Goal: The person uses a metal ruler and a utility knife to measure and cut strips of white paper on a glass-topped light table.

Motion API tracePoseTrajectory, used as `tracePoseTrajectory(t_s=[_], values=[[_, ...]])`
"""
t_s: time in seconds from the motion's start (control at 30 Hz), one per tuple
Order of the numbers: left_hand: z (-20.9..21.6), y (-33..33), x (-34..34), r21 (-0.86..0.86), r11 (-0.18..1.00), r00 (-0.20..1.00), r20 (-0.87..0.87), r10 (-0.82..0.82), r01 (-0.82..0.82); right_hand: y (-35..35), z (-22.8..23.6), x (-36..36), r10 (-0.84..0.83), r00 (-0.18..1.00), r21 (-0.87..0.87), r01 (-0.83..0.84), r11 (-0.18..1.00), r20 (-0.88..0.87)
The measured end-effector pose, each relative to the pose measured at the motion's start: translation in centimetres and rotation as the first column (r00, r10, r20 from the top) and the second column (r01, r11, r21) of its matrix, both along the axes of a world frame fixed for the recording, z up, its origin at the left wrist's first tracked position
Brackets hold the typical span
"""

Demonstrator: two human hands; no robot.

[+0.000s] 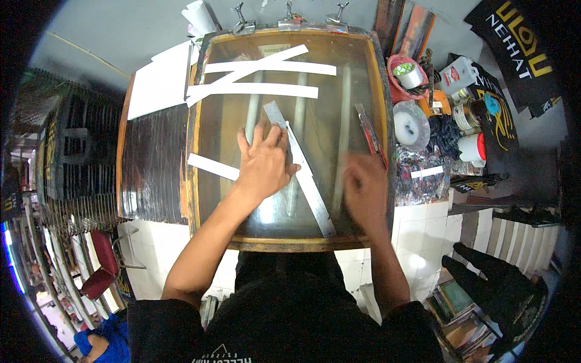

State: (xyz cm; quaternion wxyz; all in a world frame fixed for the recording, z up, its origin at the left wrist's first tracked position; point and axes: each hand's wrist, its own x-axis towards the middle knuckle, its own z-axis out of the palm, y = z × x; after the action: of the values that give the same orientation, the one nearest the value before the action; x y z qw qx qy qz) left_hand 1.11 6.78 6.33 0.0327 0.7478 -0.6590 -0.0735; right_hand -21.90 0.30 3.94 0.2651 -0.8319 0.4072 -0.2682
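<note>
My left hand point(266, 158) lies with spread fingers across a metal ruler point(311, 193) set slantwise on the glass tabletop point(327, 139). One paper strip point(212, 166) runs under or up against that hand from the left. My right hand point(365, 181) is smeared by motion over the table's right side; its fingers look bent, and whether anything is in them does not show. Just beyond it, a red and black cutter knife point(370, 136) rests on the glass. Farther back, several white paper strips point(260, 91) overlap one another.
Metal clamps point(289, 23) line the table's far edge. White sheets point(160, 81) lie on a dark side board point(151, 160) at left. A side surface on the right holds a tape roll point(411, 126), a red basin point(404, 85), tins point(465, 115) and another paper strip point(427, 172).
</note>
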Motion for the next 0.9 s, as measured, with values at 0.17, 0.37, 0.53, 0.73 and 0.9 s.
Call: tracePoseTrajectory(t_s=[0.17, 0.37, 0.53, 0.73, 0.9], values=[[0.2, -0.4, -0.3, 0.012, 1.0, 1.0, 0.002, -0.019, 0.019, -6.5, 1.2, -1.5, -0.299, 0.948, -0.2, 0.275, 0.941, -0.106], [-0.3, 0.1, -0.5, -0.072, 0.997, 1.0, 0.006, -0.006, 0.007, -8.0, -0.7, -0.7, -0.278, 0.935, -0.084, 0.265, 0.96, -0.221], [-0.5, 0.2, -0.3, -0.065, 0.998, 1.0, -0.008, 0.009, -0.009, -7.6, 0.5, -0.5, -0.347, 0.928, 0.581, 0.21, 0.786, 0.133], [-0.3, 0.0, -0.2, 0.038, 0.998, 0.998, -0.036, 0.041, -0.04, -4.5, 3.3, 1.4, -0.438, 0.766, 0.864, -0.301, 0.403, 0.471], [-0.2, 0.1, -0.1, 0.042, 0.999, 0.998, -0.045, 0.032, -0.03, -3.9, 0.9, 0.9, -0.123, 0.905, 0.806, -0.291, 0.515, 0.406]])
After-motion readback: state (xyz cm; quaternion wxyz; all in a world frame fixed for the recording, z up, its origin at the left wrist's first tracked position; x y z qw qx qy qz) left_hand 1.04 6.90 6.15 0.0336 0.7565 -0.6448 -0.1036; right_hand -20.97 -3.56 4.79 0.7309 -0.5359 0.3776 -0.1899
